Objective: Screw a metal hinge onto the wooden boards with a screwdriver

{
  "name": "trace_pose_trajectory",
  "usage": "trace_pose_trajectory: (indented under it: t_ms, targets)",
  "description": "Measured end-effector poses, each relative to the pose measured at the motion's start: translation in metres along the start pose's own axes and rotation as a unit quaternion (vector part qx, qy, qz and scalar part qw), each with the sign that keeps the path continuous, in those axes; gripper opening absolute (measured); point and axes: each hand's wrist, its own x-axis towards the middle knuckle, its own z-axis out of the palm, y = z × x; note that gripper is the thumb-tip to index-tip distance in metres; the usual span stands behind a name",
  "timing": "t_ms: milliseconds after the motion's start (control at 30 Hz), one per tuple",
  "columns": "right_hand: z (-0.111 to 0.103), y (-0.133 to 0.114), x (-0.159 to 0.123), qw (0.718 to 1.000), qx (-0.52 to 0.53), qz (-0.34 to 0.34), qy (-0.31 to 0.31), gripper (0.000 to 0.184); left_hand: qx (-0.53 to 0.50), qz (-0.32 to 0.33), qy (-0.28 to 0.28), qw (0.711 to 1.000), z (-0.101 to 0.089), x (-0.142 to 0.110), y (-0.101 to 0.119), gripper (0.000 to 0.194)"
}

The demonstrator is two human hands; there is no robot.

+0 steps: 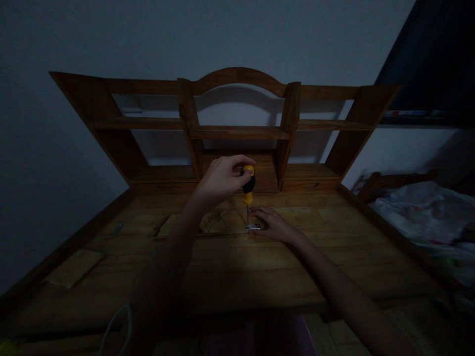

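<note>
My left hand (pixel 224 175) is closed round the top of a screwdriver (pixel 248 187) with a yellow and black handle. The screwdriver stands nearly upright, its shaft pointing down, and its tip meets a small shiny metal piece (pixel 253 227) on the wooden desk (pixel 237 277). With bent fingers, my right hand (pixel 273 225) grips that metal piece from the right side, low over the desktop. Whether a screw sits under the tip is too small and dark to tell. Just behind the metal piece lies a thin wooden board (pixel 215 222), partly hidden by my left arm.
A wooden shelf unit (pixel 239 132) rises along the desk's back edge against the wall. On the left of the desktop lie a flat tan piece (pixel 76 267) and a small metallic item (pixel 118 229). Plastic-wrapped things (pixel 426 207) stand off to the right. The room is dim.
</note>
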Motion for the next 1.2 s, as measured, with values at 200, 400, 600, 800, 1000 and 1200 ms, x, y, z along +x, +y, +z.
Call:
trace_pose_trajectory:
  t_ms: [200, 400, 600, 800, 1000, 1200]
  targets:
    - [0.002, 0.002, 0.000, 1.000, -0.008, 0.001, -0.001, 0.061, 0.020, -0.018, 0.009, 1.000, 0.005, 0.001, -0.010, 0.028]
    - [0.002, 0.003, -0.001, 1.000, -0.007, 0.004, 0.003, 0.062, 0.093, 0.019, 0.019, 0.995, 0.001, 0.001, -0.004, 0.022]
    - [0.001, 0.002, -0.001, 1.000, -0.007, 0.003, -0.001, 0.061, 0.102, 0.029, -0.013, 0.994, -0.002, 0.001, 0.004, 0.027]
    - [0.003, 0.004, 0.000, 1.000, -0.010, -0.003, 0.002, 0.056, 0.089, 0.046, -0.020, 0.995, -0.005, 0.001, 0.001, 0.033]
    - [0.001, 0.002, -0.001, 1.000, -0.008, -0.007, 0.004, 0.060, 0.095, 0.042, -0.014, 0.994, -0.005, 0.000, 0.004, 0.035]
    - [0.003, 0.004, -0.001, 1.000, 0.000, -0.009, 0.005, 0.061, 0.113, 0.049, 0.017, 0.992, 0.001, 0.000, 0.004, 0.025]
